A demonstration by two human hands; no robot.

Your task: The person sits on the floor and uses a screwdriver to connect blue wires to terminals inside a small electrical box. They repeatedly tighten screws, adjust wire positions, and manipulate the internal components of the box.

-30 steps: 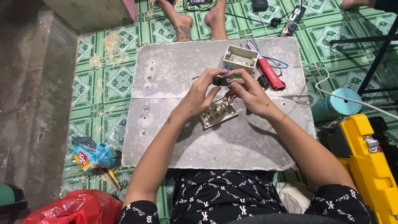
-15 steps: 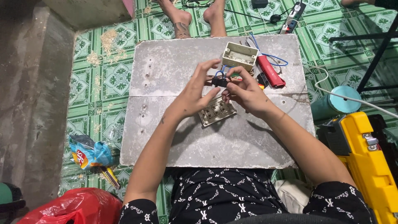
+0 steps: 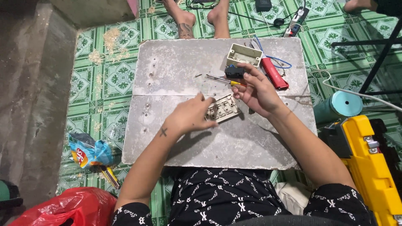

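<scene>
My left hand (image 3: 190,115) rests on the grey board (image 3: 176,71), its fingertips touching the left end of a beige switch plate (image 3: 224,109) that lies face down. My right hand (image 3: 257,90) holds a small black switch module (image 3: 233,72) between thumb and fingers, and a thin screwdriver (image 3: 222,79) with a yellow handle lies across the same fingers, tip pointing left. Just beyond the right hand stands a beige wall box (image 3: 243,54).
A red tool (image 3: 274,73) and blue wire (image 3: 276,60) lie at the board's far right. Another person's bare feet (image 3: 201,16) stand past the far edge. A teal roll (image 3: 339,106) and yellow case (image 3: 372,163) are at right; a snack bag (image 3: 88,150) and red bag (image 3: 71,207) at left.
My left hand has let go of the black module and dropped down to the switch plate. My right hand keeps the module and screwdriver, shifted slightly right.
</scene>
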